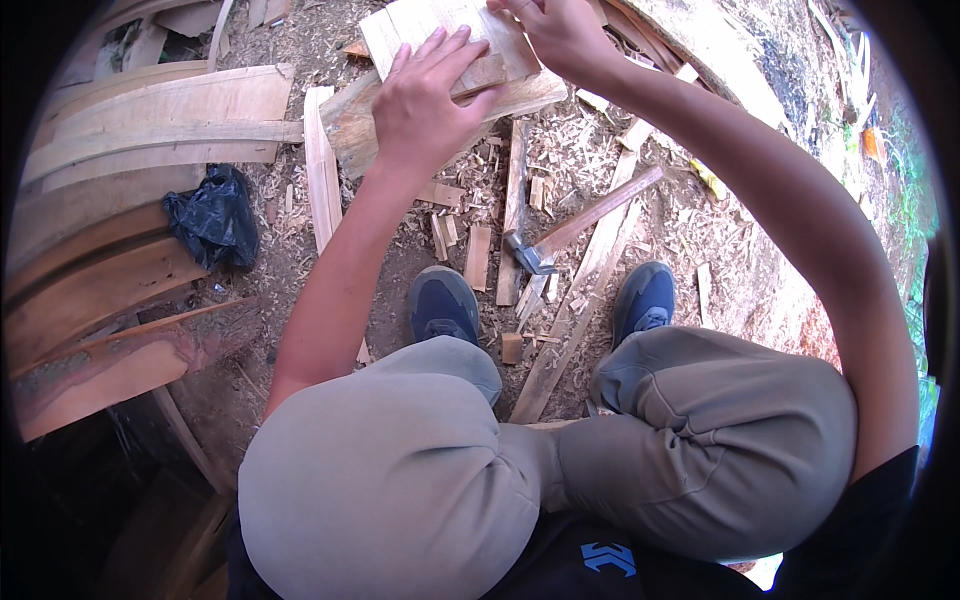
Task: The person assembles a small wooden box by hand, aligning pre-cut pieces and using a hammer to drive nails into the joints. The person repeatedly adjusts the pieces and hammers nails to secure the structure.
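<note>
At the top of the view, pale wooden boards lie on a thicker wooden block. My left hand holds the upper board, its fingers spread over the top and the thumb against the near edge. My right hand is closed at the board's right side, beside the far end. Its fingertips are cut by the upper rim, so what they pinch cannot be made out. A hammer with a wooden handle and dark metal head lies on the ground between my shoes.
Long wooden planks are stacked at the left, with a black plastic bag on them. A narrow strip of wood stands out beside my left forearm. Wood shavings and several offcuts litter the ground around my shoes.
</note>
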The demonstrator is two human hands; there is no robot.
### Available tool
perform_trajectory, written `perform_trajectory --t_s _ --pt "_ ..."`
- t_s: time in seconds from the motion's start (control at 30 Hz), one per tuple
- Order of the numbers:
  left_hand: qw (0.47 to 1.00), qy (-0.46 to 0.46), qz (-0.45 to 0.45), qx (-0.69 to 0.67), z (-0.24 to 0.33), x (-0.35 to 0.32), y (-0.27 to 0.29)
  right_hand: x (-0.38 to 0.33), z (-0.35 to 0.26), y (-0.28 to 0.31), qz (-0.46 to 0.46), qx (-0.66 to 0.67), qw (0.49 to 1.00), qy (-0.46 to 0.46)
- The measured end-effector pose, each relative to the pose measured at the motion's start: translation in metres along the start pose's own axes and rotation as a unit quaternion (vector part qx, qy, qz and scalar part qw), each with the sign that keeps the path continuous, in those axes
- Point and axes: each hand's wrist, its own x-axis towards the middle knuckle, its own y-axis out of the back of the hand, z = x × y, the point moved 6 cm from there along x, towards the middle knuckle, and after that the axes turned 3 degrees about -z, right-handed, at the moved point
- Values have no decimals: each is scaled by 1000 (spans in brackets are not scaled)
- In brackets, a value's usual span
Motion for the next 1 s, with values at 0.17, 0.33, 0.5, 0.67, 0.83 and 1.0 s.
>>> perform_trajectory --t_s 0.17,0.33,0.5,0.67,0.83,1.0 --pt "1000 -11 10 -1 -2 -1 -2 0 4 -2 8 0 1000 5" --pt "1000 -18 3 0 -4 -1 -2 0 6 -3 8 6 1000 0" --pt "999 -32 -33 15 5 0 5 0 9 -4 11 16 1000 17" --pt "996 -18 -44 -76 -7 4 10 0 8 -2 13 -1 1000 15" --pt "986 9 -55 -155 -16 4 16 -1 4 -2 15 -19 1000 20" --pt "996 6 -72 -61 -1 2 39 -1 4 -1 2 6 1000 2"
